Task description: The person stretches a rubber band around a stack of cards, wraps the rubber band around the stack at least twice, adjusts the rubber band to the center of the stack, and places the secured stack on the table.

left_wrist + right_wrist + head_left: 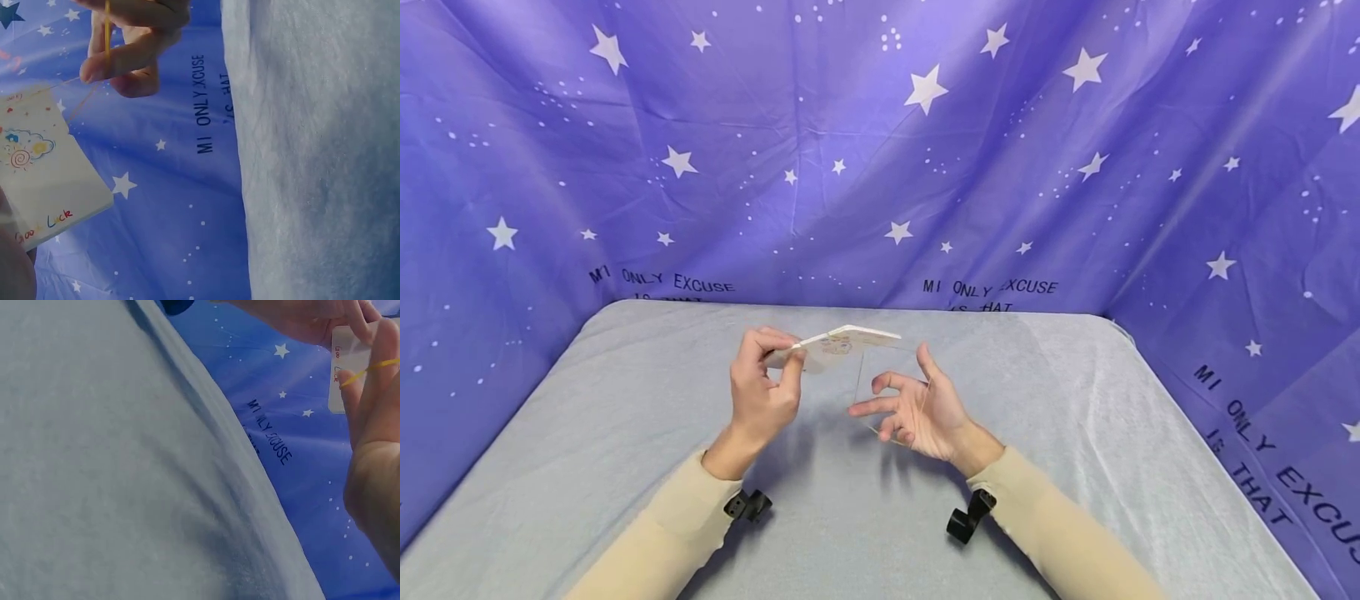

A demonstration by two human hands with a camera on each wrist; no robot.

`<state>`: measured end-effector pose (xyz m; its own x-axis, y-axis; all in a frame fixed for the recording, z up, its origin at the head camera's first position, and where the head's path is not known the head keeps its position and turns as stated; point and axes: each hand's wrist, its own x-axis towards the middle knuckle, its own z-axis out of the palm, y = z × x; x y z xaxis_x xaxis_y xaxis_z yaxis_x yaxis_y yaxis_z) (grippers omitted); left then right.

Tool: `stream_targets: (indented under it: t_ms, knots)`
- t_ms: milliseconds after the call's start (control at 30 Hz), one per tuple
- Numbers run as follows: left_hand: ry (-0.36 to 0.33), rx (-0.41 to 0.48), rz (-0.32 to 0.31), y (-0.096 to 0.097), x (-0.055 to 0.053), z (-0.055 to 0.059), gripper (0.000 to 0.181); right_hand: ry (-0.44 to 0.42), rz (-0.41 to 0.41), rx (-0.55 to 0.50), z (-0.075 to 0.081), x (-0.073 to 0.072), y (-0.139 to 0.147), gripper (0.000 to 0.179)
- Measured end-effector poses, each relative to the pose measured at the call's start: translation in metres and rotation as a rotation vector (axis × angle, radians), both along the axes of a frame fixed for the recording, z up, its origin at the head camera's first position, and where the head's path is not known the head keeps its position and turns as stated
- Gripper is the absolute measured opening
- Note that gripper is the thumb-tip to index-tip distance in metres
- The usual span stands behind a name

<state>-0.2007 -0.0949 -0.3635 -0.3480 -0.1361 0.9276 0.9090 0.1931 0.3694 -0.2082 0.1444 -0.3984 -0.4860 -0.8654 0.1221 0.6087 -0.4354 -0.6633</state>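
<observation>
Left hand (762, 387) pinches notebook (841, 342) at its 2 o'clock. Right hand (927, 412): fingers spread, not gripping, elastic band (107, 39) stretched across them; notebook toward 10 o'clock. Best: firm left pinch, even band tension, no sudden slip.

Head view looks forward and down over both hands (765, 387) (928, 412); nearer, tilted wrist views share the printed card (62, 172).
</observation>
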Motion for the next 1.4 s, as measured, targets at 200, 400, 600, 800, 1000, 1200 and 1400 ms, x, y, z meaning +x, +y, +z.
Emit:
stream_targets:
  t_ms: [200,400,600,800,1000,1200,1400]
  knots:
    - [0.125,-0.101,-0.016,0.002,0.001,-0.001,0.01,-0.014,-0.021,0.029,-0.001,-0.004,0.004,0.082]
    - [0.231,-0.193,-0.021,0.005,0.003,0.003,0.006,0.003,-0.064,0.023,-0.003,-0.01,0.011,0.077]
    - [0.371,-0.33,-0.04,0.001,0.006,0.006,0.008,0.014,0.01,0.011,-0.005,-0.012,0.014,0.091]
    - [0.384,-0.367,-0.022,-0.005,0.006,-0.001,0.01,0.025,0.057,-0.028,-0.007,-0.013,0.016,0.075]
    - [0.222,-0.169,0.036,-0.006,0.007,-0.003,0.005,-0.023,0.043,-0.021,-0.006,-0.012,0.015,0.079]
    - [0.193,-0.039,-0.073,0.001,0.013,0.002,0.01,-0.094,0.011,0.037,-0.003,-0.011,0.013,0.079]
    - [0.386,-0.203,-0.087,0.005,0.021,0.008,0.011,-0.133,0.02,0.08,-0.005,-0.017,0.018,0.076]
